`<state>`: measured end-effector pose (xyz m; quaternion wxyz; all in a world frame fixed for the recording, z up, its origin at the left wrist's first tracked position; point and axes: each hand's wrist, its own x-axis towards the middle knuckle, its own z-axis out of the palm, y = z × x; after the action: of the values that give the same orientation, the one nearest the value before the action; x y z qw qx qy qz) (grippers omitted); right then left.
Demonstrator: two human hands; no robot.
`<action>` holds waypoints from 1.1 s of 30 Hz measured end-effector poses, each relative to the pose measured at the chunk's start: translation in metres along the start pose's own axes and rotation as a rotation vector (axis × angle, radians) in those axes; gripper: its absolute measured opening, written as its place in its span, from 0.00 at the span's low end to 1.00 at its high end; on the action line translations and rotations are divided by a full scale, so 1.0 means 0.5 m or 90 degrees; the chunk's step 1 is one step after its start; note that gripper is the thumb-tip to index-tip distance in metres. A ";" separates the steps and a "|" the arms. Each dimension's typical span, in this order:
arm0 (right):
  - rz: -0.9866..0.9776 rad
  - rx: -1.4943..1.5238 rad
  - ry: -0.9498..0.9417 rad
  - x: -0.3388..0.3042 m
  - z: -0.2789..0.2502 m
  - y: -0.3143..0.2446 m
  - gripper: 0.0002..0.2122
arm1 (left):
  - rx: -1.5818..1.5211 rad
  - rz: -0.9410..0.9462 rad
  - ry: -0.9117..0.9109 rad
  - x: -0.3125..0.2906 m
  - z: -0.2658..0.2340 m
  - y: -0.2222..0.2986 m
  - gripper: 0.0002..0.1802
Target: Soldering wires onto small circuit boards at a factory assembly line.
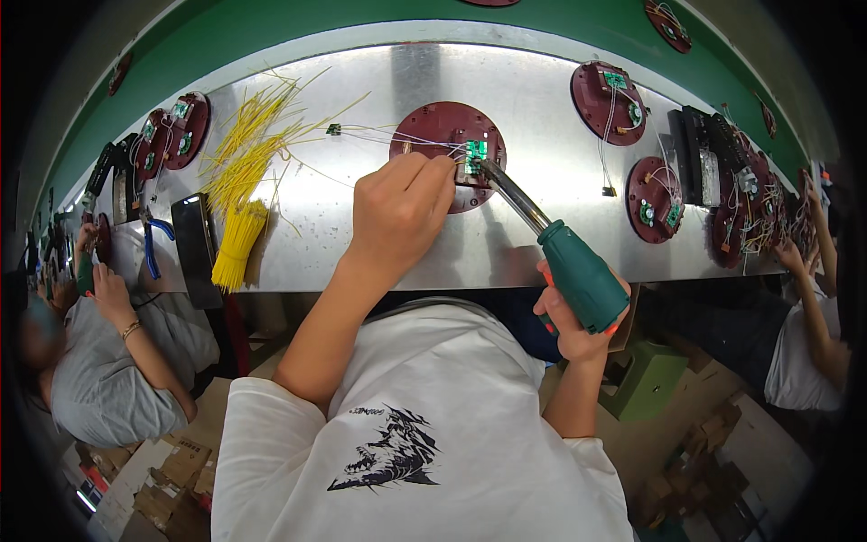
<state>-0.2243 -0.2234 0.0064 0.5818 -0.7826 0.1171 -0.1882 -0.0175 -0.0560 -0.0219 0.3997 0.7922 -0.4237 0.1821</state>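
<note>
My right hand (578,312) grips a green-handled soldering gun (569,266) from below. Its metal barrel slants up to the left, and the tip meets a small green circuit board (474,149). That board sits on a round dark-red base plate (433,119) lying on the metal table. Beside the board, my left hand (404,200) is closed in a pinch over the plate; its fingertips hide whatever they hold. Thin pale wires (397,135) run from the board past these fingers to a small green connector piece (334,130) on the left.
Yellow wires (248,149) lie loose and bundled at left, near a black tray (192,239) and blue-handled pliers (152,248). More wired red plates (607,104) lie right. Co-workers' hands (113,296) show at both sides. A green stool (646,379) stands below the table.
</note>
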 end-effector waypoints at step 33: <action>0.097 0.126 0.025 -0.007 0.005 -0.016 0.17 | 0.014 0.065 -0.016 -0.004 -0.001 -0.020 0.11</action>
<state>-0.2266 -0.2176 0.0130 0.6667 -0.7061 0.1682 -0.1693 -0.0107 -0.0514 -0.0275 0.3756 0.7761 -0.4668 0.1968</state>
